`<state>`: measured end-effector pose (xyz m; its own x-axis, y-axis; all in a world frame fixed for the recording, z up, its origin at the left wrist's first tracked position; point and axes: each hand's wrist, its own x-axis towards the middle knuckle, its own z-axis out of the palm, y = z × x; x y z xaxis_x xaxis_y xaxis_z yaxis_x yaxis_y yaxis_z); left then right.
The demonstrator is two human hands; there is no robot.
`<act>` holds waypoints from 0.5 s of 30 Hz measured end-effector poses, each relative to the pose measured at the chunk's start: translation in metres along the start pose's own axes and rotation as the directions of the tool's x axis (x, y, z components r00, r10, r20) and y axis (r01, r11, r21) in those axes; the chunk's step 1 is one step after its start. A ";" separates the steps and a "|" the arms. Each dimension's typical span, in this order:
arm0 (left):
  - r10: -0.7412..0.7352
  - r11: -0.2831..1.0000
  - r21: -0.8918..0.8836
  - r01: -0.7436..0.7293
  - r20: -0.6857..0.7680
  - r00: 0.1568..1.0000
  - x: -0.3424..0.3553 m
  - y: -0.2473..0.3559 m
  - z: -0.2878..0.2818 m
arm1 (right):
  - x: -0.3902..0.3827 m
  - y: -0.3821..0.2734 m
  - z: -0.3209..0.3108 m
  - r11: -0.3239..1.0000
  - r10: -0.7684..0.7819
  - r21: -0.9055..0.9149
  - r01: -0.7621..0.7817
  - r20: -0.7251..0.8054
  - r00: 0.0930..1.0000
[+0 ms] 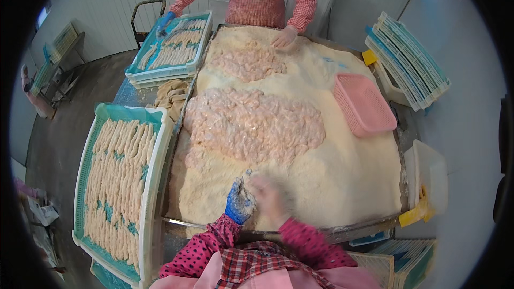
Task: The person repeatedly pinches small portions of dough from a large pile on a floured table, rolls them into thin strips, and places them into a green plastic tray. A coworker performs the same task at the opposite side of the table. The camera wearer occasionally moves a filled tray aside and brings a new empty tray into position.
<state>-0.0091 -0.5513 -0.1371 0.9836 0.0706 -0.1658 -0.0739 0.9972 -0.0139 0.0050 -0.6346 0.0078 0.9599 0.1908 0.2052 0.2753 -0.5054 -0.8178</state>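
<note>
My left hand, in a blue glove dusted with crumbs, rests on the breadcrumb bed at the near edge of the big tray. My right hand is right beside it, blurred by motion and coated in crumbs; the two hands touch or nearly touch. Whether either holds a piece is hidden by blur. A large heap of pale pink raw strips lies in the crumbs just beyond my hands. To my left a teal tray holds rows of breaded strips.
A second heap of strips lies farther back. Across the table a person in a pink apron has one hand on the crumbs, another at a teal tray. A pink basket lies on the crumbs; stacked trays stand right.
</note>
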 end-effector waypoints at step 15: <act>-0.294 0.726 0.584 0.362 -0.212 0.932 -0.011 0.005 0.138 | 0.015 0.003 0.006 0.951 -0.210 -0.251 0.182 -0.090 0.974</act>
<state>0.0029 -0.5434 0.0010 0.9036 -0.2333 -0.3592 0.3986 0.7649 0.5060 0.0199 -0.6284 0.0053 0.8814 0.2159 0.4202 0.4494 -0.6571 -0.6052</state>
